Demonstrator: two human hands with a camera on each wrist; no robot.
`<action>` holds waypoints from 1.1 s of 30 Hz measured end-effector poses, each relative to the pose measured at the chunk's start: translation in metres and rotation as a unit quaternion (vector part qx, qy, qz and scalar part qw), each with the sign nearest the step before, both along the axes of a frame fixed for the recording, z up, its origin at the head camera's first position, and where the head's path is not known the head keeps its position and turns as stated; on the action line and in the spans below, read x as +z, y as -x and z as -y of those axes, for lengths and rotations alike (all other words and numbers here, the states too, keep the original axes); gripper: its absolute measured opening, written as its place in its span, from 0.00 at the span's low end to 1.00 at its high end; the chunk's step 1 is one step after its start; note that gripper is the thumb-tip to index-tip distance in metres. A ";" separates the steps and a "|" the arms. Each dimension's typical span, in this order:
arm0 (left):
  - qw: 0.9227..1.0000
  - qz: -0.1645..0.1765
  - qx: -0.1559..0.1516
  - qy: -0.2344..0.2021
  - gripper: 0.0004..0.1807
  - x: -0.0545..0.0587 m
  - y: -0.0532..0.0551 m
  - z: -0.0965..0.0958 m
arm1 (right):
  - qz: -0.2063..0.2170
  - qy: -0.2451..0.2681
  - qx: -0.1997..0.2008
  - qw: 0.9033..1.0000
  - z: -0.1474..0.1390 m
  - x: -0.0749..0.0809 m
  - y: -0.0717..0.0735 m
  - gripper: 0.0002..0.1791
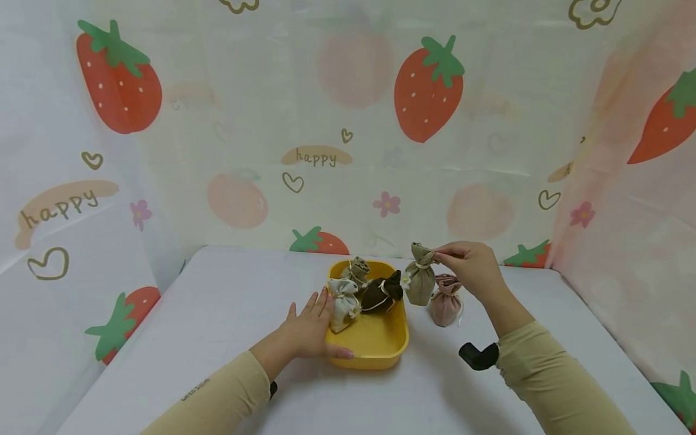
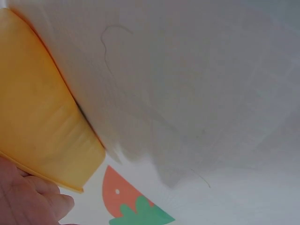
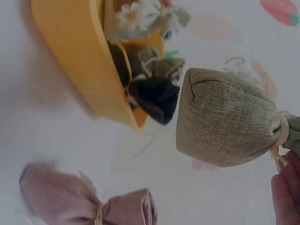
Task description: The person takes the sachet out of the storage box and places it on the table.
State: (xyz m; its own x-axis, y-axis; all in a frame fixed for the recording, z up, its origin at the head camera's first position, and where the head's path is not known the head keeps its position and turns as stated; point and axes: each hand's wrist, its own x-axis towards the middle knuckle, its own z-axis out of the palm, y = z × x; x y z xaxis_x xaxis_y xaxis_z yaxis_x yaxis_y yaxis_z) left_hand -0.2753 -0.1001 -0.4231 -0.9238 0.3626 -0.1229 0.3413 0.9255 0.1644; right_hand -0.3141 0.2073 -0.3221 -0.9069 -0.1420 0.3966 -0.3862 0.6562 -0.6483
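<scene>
My right hand (image 1: 472,266) pinches an olive-green drawstring pouch (image 1: 421,284) at its tied neck, with its fingertips (image 3: 282,199) beside the cord. The pouch hangs beside the right rim of a yellow plastic basin (image 1: 375,350). Along the basin's left side my left hand (image 1: 304,329) rests with fingers extended, the thumb lying over the near left corner. Inside the basin lie a pale grey-white pouch (image 1: 342,308) with a small daisy, a dark brown pouch (image 1: 380,295) and another olive pouch (image 1: 356,270). A dusty-pink pouch (image 1: 446,305) stands right of the basin, below my right hand.
A white cloth covers the table (image 1: 217,314). Behind it and at both sides hang printed sheets with strawberries (image 1: 429,93). Black wrist mounts (image 1: 478,356) show at the sleeves.
</scene>
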 end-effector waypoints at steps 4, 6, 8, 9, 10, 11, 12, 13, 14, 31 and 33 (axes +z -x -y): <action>1.000 -0.003 0.000 0.007 0.69 0.000 0.000 0.000 | -0.009 -0.010 -0.020 1.000 -0.013 0.004 0.004 0.10; 1.000 -0.003 0.001 0.006 0.69 -0.001 0.000 0.000 | -0.012 -0.011 -0.032 0.999 -0.020 0.006 0.005 0.11; 1.000 -0.002 0.001 0.006 0.69 -0.001 0.000 0.000 | -0.019 -0.015 -0.045 0.999 -0.027 0.007 0.006 0.11; 1.000 -0.001 0.002 0.007 0.69 -0.001 0.000 0.000 | -0.023 -0.017 -0.051 0.998 -0.030 0.007 0.007 0.11; 1.000 0.000 0.002 0.007 0.69 -0.001 0.000 0.000 | -0.025 -0.015 -0.056 0.998 -0.034 0.008 0.008 0.11; 1.000 0.001 0.002 0.006 0.69 -0.001 0.000 0.000 | -0.028 -0.014 -0.062 0.998 -0.037 0.008 0.008 0.11; 1.000 0.001 0.002 0.007 0.69 -0.002 0.000 0.000 | -0.029 -0.015 -0.070 0.997 -0.040 0.009 0.009 0.11; 1.000 0.001 0.002 0.007 0.69 -0.002 0.000 0.000 | -0.030 -0.013 -0.076 0.997 -0.043 0.009 0.010 0.12; 1.000 0.001 0.001 0.005 0.69 -0.002 0.000 0.000 | -0.030 -0.012 -0.081 0.996 -0.046 0.010 0.010 0.12; 1.000 0.002 0.001 0.009 0.71 -0.003 0.002 0.000 | -0.038 -0.022 -0.142 0.989 -0.097 -0.002 0.023 0.13; 1.000 0.002 0.002 0.009 0.71 -0.003 0.002 0.001 | -0.043 -0.035 -0.144 0.988 -0.101 -0.005 0.025 0.13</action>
